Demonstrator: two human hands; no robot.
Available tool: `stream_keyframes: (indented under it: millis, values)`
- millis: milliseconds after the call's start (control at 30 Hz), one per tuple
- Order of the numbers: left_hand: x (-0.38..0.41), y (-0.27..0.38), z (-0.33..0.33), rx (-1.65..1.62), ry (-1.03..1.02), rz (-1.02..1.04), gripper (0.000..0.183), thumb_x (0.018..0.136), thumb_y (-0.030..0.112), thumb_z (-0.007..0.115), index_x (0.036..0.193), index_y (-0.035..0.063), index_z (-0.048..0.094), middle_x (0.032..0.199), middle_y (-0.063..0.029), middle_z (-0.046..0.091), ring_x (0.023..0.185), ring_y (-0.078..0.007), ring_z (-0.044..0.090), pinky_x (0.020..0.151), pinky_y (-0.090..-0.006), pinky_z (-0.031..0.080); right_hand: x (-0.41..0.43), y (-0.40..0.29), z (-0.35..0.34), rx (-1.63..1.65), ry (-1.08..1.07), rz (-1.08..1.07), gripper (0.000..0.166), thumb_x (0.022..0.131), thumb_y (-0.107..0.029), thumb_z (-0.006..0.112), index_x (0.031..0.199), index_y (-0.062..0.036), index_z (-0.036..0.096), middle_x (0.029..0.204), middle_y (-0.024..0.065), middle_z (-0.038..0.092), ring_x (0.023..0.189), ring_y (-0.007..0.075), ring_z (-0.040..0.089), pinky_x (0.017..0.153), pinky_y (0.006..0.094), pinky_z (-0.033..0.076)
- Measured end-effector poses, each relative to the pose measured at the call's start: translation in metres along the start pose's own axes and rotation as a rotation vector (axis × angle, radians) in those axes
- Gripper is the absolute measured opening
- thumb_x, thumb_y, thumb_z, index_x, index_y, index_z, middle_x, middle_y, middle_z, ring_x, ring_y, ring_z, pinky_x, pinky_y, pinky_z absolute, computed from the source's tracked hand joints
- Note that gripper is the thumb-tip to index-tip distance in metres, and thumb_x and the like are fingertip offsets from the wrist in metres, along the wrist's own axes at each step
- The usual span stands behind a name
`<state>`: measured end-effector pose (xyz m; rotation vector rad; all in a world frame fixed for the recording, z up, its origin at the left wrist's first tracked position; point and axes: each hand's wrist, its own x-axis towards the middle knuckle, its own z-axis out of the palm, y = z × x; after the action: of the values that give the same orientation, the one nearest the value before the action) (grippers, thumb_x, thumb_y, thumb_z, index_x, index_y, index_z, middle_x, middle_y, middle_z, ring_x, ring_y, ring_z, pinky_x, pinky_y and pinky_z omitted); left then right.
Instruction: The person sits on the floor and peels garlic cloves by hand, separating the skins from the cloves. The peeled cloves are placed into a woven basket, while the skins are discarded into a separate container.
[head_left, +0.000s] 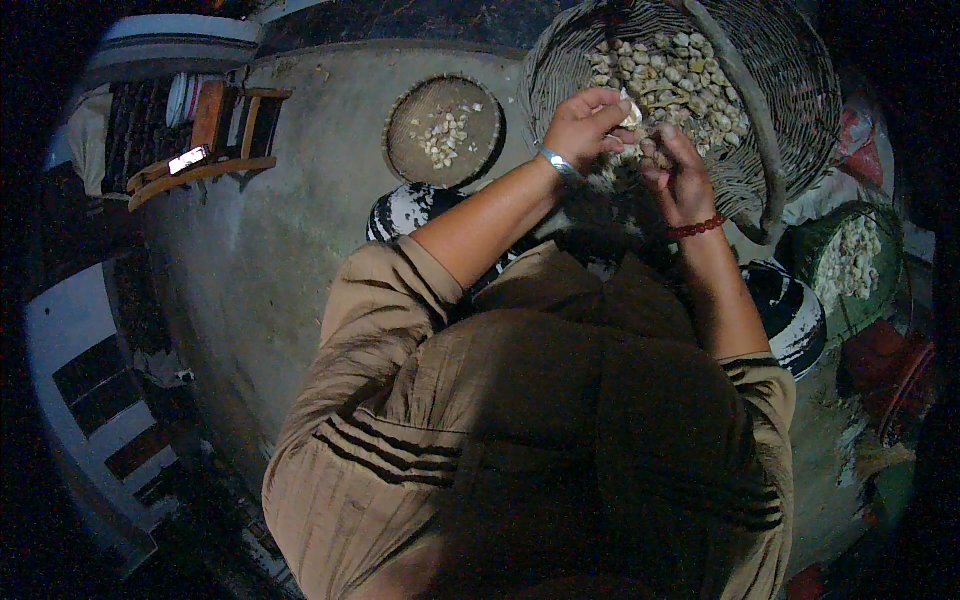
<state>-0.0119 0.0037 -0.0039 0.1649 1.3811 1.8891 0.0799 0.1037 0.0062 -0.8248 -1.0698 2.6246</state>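
My left hand, with a silver bracelet at the wrist, pinches a pale piece of garlic between thumb and fingers. Close beside it is my right hand, wearing a red bead bracelet. Its fingers are curled, and blur hides whether they grip anything. Both hands are above the near side of a large wicker basket with a thick arched handle. Many garlic bulbs lie in the basket. Left of it, a round woven tray holds loose garlic cloves.
A green container of pale garlic pieces stands at right, near a red container. Black-and-white patterned shoes show beside my legs. A wooden chair with a lit phone is at far left on the concrete floor.
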Motion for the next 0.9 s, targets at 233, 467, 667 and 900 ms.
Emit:
stream_keyframes:
  millis: [233,467,667,900]
  values:
    - [-0.007,-0.002,0.004,0.077,-0.092,0.009,0.016,0.072,0.014,0.050,0.085,0.0039,0.047,0.066,-0.0025,0.052,0.052,-0.0078,0.048,0.045,-0.0184,0.040,0.006,0.002,-0.010,-0.351,-0.187,0.019,0.017,0.074,-0.023,0.048,0.073,-0.0062,0.047,0.059,-0.0021,0.042,0.050,0.0059,0.036,0.044,0.0189,0.027]
    - [-0.009,-0.010,0.003,-0.052,-0.188,0.083,0.018,0.072,0.014,0.050,0.086,0.0031,0.046,0.066,-0.0040,0.052,0.053,-0.0095,0.049,0.046,-0.0184,0.039,0.005,-0.002,-0.015,-0.710,-0.223,-0.212,0.022,0.073,-0.024,0.049,0.071,-0.0021,0.052,0.059,-0.0014,0.049,0.058,0.0052,0.042,0.051,0.0168,0.032]
    - [-0.009,-0.009,0.008,0.394,-0.076,0.261,0.019,0.074,0.020,0.047,0.085,0.0037,0.048,0.066,-0.0031,0.052,0.054,-0.0113,0.049,0.050,-0.0208,0.038,0.009,-0.005,-0.019,-0.768,-0.299,-0.129,0.021,0.073,-0.021,0.047,0.078,-0.0013,0.052,0.071,0.0019,0.051,0.066,0.0097,0.043,0.060,0.0197,0.034]
    - [-0.017,-0.008,0.020,0.844,0.083,0.408,0.023,0.073,0.026,0.046,0.077,0.0035,0.047,0.062,-0.0102,0.051,0.059,-0.0183,0.051,0.054,-0.0270,0.039,0.014,0.007,-0.028,-0.589,-0.263,-0.143,0.016,0.065,-0.011,0.044,0.077,-0.0010,0.049,0.072,0.0023,0.049,0.069,0.0114,0.043,0.063,0.0213,0.035]
